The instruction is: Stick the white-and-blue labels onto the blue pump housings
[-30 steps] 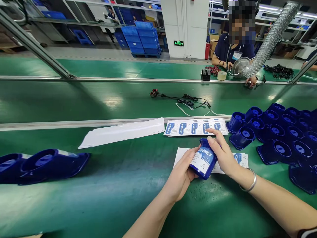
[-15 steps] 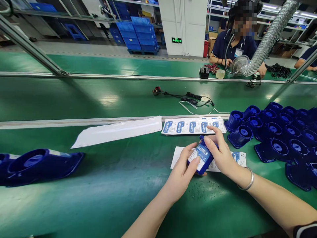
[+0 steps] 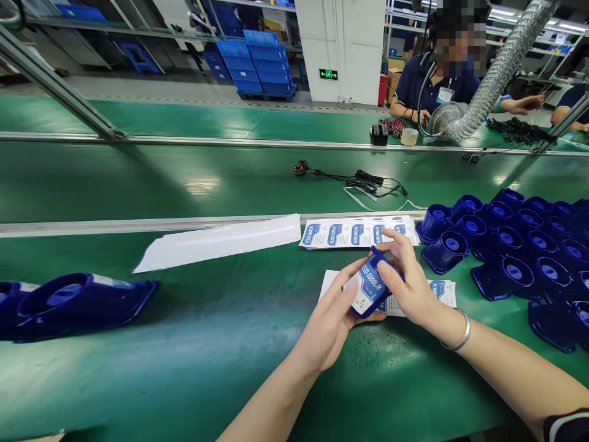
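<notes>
Both my hands hold a dark blue plastic housing (image 3: 384, 298) with a white and blue label (image 3: 369, 283) marked "5000L/H" on its upward face. My left hand (image 3: 332, 319) grips the left side, its thumb lying along the label. From the right, my right hand (image 3: 409, 279) holds the housing, with the thumb by the label's right edge. Under the hands lies a label sheet (image 3: 442, 293), partly covered. Just behind sits a stack of label sheets (image 3: 340, 234).
Many blue housings (image 3: 515, 273) crowd the right side. More labelled housings (image 3: 83, 304) stand at the left. White backing strips (image 3: 221, 245) lie along the metal rail. Beyond it, a bundled black cable (image 3: 363, 179) rests on the green belt. A co-worker (image 3: 435, 86) sits across, near a flexible duct (image 3: 499, 73).
My left thumb has shifted up over the label, and the housing has tilted slightly. The black cable has moved a little to the right.
</notes>
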The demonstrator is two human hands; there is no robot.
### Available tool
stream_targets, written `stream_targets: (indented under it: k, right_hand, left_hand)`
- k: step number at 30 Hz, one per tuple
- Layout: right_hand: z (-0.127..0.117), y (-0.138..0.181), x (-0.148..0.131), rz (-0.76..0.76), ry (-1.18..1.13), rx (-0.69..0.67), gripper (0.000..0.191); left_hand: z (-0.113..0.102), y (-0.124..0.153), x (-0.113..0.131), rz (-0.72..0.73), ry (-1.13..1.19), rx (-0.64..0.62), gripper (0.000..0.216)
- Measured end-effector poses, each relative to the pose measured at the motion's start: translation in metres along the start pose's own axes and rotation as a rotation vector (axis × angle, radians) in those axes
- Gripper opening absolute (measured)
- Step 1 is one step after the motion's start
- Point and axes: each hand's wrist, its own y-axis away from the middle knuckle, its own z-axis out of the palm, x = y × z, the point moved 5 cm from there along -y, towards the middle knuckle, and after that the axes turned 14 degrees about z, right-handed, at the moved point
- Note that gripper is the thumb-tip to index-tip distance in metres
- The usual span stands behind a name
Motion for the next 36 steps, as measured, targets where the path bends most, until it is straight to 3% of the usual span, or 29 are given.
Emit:
stream_targets:
  k: [4, 6, 15, 24, 27, 30, 33, 36]
  right_hand:
    - [0.006, 0.009, -0.006, -0.155, 0.075, -0.035, 0.063]
    - [0.007, 0.011, -0.007, -0.184, 0.085, -0.052, 0.061]
    - [0.004, 0.006, -0.005, -0.102, 0.043, -0.021, 0.048]
    - [0.002, 0.000, 0.001, 0.029, -0.039, -0.033, 0.047]
    - [0.002, 0.001, -0.001, -0.037, -0.034, -0.041, 0.049]
    - [0.006, 0.007, -0.005, -0.172, 0.000, -0.086, 0.051]
    - [0.010, 0.013, -0.007, -0.274, 0.022, -0.121, 0.051]
    - [0.010, 0.015, -0.007, -0.319, 0.054, -0.130, 0.050]
  left_hand:
    - [-0.008, -0.002, -0.004, -0.175, 0.132, 0.196, 0.034]
    - [-0.010, -0.003, -0.005, -0.181, 0.155, 0.229, 0.029]
    - [-0.001, -0.002, 0.006, 0.100, -0.137, 0.100, 0.054]
    - [-0.008, -0.003, 0.001, 0.183, -0.532, 0.094, 0.070]
    - [-0.004, -0.002, 0.004, 0.127, -0.300, 0.034, 0.067]
    - [-0.006, -0.004, 0.004, 0.020, 0.023, 0.092, 0.045]
    - [-0.011, -0.006, 0.000, -0.054, 0.150, 0.174, 0.032]
    - [-0.011, -0.006, -0.005, -0.106, 0.190, 0.178, 0.028]
